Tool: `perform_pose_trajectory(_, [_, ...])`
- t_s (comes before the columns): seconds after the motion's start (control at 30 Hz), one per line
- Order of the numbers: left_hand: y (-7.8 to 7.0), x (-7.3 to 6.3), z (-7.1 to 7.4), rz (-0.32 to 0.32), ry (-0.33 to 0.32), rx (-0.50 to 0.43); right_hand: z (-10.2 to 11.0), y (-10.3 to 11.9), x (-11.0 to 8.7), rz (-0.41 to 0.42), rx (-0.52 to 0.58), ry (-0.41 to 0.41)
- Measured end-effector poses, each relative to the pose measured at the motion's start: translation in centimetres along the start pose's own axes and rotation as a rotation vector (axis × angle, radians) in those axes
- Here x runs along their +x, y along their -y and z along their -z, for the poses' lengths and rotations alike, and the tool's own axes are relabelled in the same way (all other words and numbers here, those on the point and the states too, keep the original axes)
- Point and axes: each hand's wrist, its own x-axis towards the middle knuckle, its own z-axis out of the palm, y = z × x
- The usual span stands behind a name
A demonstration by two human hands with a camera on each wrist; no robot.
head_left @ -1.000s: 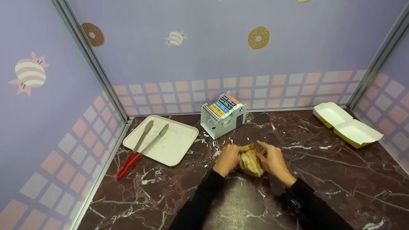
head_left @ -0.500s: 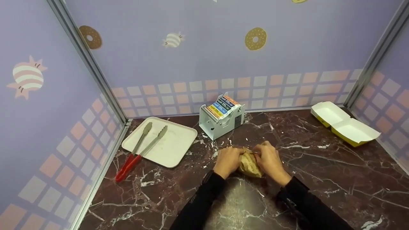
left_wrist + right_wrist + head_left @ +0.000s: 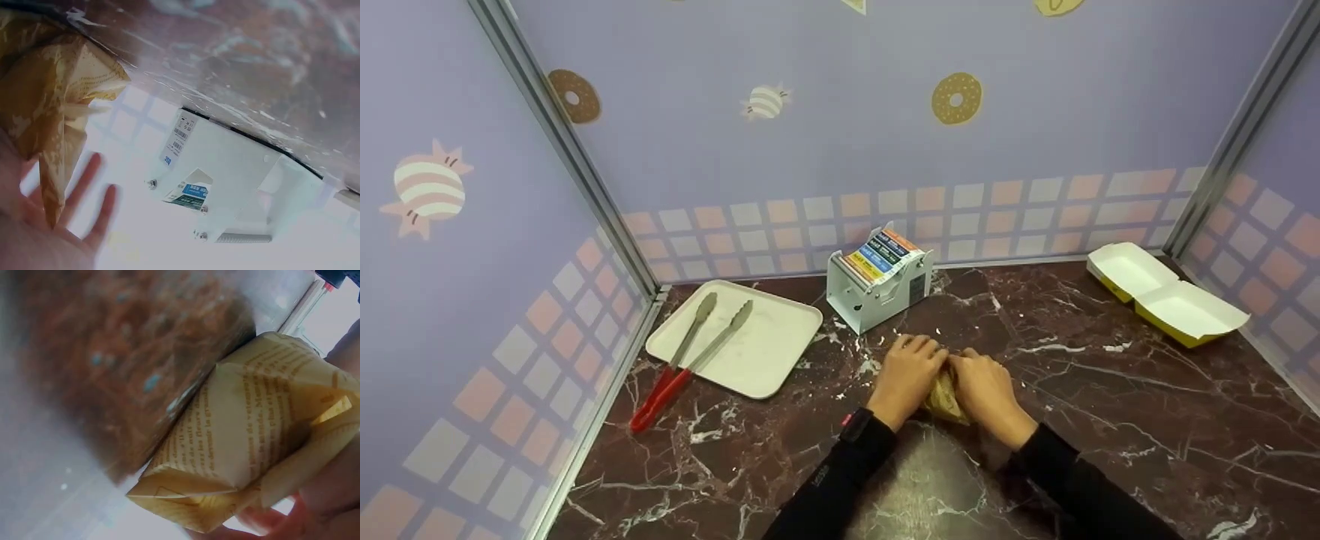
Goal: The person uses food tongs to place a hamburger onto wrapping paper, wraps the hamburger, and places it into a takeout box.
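The paper-wrapped parcel (image 3: 230, 416) sits on the marble-patterned tabletop (image 3: 1110, 442) between the left hand (image 3: 907, 381) and the right hand (image 3: 987, 390). Its tan wrapper (image 3: 53, 93) is creased, folded into pointed flaps, and printed with lines of brown text. Left fingers spread apart against it; right fingers curl around it.

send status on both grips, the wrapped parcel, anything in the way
Left grip, right grip both touching printed-paper parcel; one flap sticking out; label dispenser beyond, untouched.

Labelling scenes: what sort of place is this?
Probably a mock food-packing booth, judging by the doughnut-print panels, open carton and printed paper wrap.
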Motion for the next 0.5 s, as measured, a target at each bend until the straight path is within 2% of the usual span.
perform_pose_trajectory(0.1, [-0.1,-0.1,-0.2,-0.078,-0.061,0.025,-0.1,-0.1,-0.1,0.023,-0.012,0.005])
perform_pose_trajectory(0.23, [-0.2,-0.5,0.0,-0.122,-0.116,0.060,-0.2,-0.2,-0.2,0.046,-0.024,0.014])
perform_pose_trajectory(0.3, [-0.4,-1.2,0.3,-0.138,-0.128,0.053,-0.3,-0.3,-0.2,0.055,-0.029,0.038])
perform_pose_trajectory(0.37, [-0.8,-2.1,1.0,-0.138,-0.101,0.011,-0.2,-0.3,-0.2,0.059,-0.030,0.074])
perform_pose_trajectory(0.4, [-1.1,-2.5,1.4,-0.129,-0.068,-0.024,-0.2,-0.4,-0.3,0.064,-0.033,0.089])
perform_pose_trajectory(0.5, [-2.0,-3.0,2.1,-0.067,0.074,-0.134,0.0,-0.7,-0.2,0.077,-0.042,0.139])
